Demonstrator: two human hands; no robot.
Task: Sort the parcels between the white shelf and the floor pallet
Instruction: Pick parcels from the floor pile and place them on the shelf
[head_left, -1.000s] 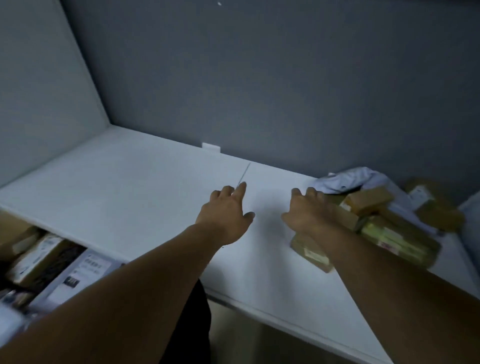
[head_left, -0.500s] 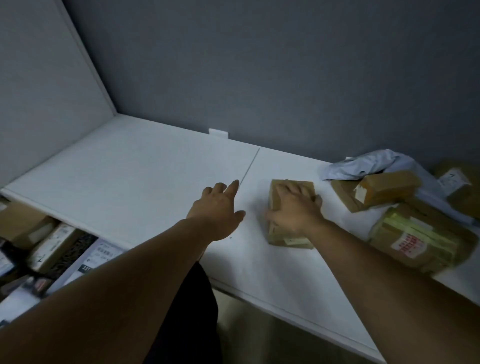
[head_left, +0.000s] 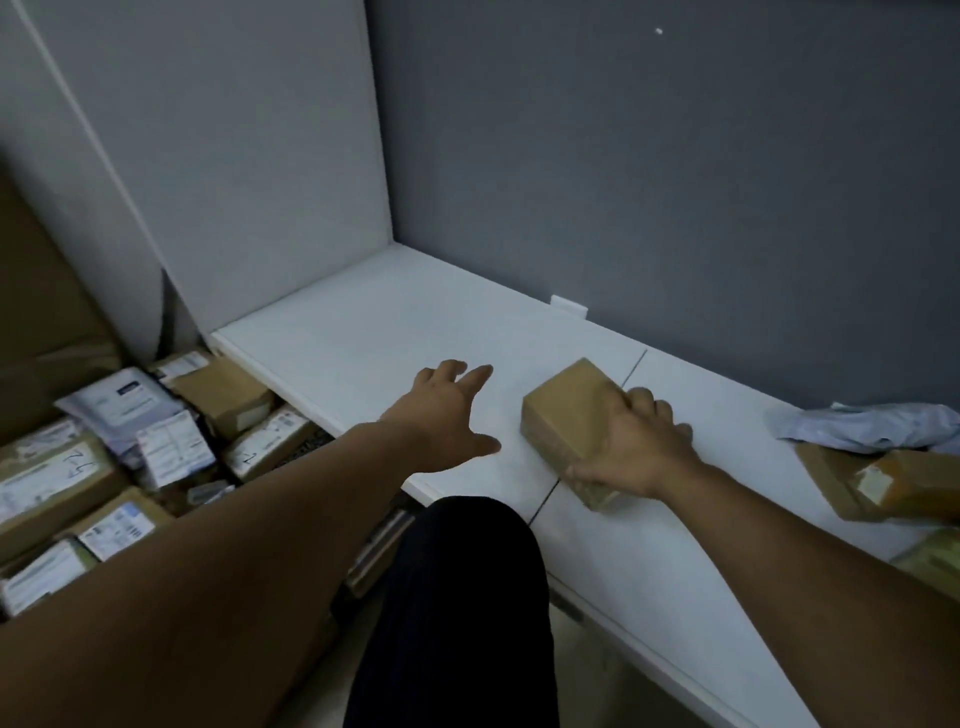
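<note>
One brown box (head_left: 566, 410) on white shelf (head_left: 353, 332), right hand (head_left: 639, 452) clamped over it, probably for sliding left; left hand (head_left: 447, 410) spread, empty, poised to receive.

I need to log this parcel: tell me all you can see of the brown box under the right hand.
The box is a brown cardboard block, closed, no label showing on top. It lies flat on the white shelf, angled across its seam. The right hand grips its near end; nothing else touches it.
</note>
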